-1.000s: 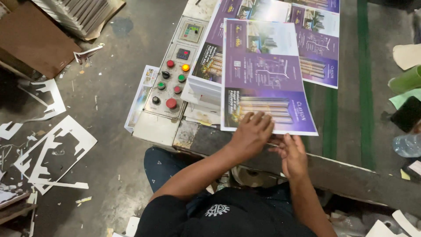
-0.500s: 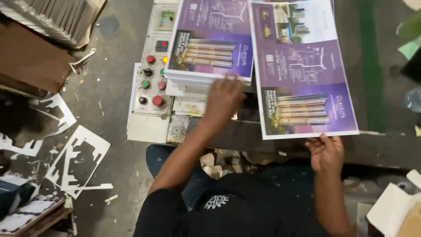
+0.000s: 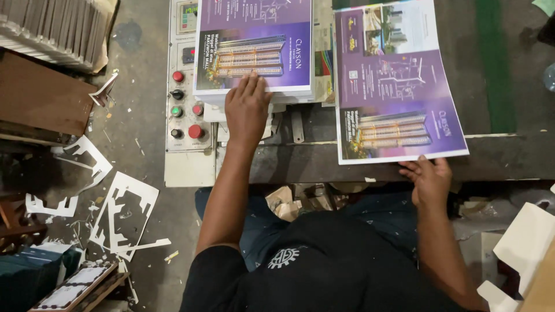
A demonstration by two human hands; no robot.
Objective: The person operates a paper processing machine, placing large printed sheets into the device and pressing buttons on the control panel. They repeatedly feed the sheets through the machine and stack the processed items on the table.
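a dark metal bench (image 3: 509, 159) carries 1 stack of purple sheets (image 3: 254, 46) and 1 loose purple sheet (image 3: 396, 86).

A stack of purple posters (image 3: 254, 46) sits flat and squared-up just right of the control panel (image 3: 188, 86), its top sheet showing a lit tower block on deep violet with a white margin. Further right of the control panel, beyond the stack, a single purple sheet (image 3: 399, 86) of the same print lies loose and slightly skewed, its near white edge sticking out over the desk (image 3: 509, 162) edge.
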